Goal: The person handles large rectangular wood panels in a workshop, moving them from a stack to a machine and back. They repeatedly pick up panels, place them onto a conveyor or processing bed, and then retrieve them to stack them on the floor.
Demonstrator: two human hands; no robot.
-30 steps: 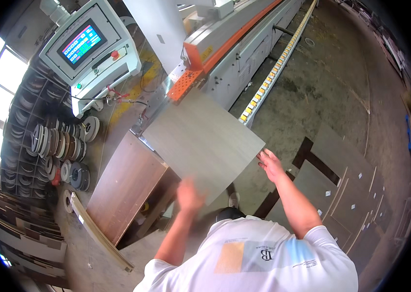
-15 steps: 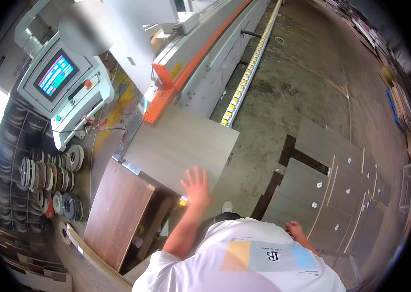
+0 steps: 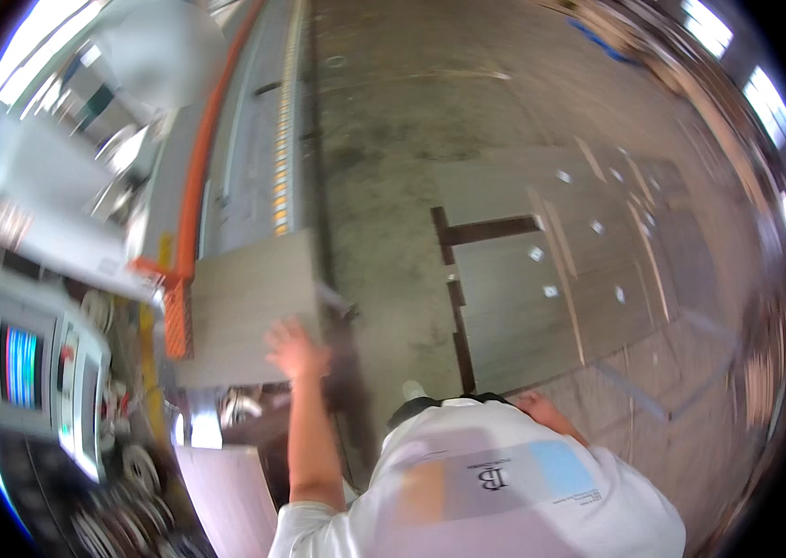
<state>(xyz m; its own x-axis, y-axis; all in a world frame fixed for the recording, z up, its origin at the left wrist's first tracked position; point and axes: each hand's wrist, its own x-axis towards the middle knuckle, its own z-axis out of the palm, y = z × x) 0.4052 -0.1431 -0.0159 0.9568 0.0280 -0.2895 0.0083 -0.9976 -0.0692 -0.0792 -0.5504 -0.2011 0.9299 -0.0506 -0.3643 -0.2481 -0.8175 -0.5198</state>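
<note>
My left hand [image 3: 298,350] rests with spread fingers on the near right part of a flat grey-brown panel [image 3: 246,290]. That panel lies at the infeed end of a long machine [image 3: 246,177], its left edge against a perforated orange guard [image 3: 178,321]. Low beside my waist hangs my right hand [image 3: 535,406], partly hidden by my shirt; its fingers look loosely apart, and I see nothing in them.
Left of the panel stands a control console [image 3: 21,367] with a lit screen. Yellow rollers [image 3: 282,177] line the machine's side rail. On the floor to the right lie several grey-brown panels [image 3: 514,298] with small white labels. A brown-topped cabinet [image 3: 226,493] stands near left.
The view has swung to the right, blurring the edges. Against the orange guard, the panel sits farther forward along the machine, my left hand still on it. My right hand stays low.
</note>
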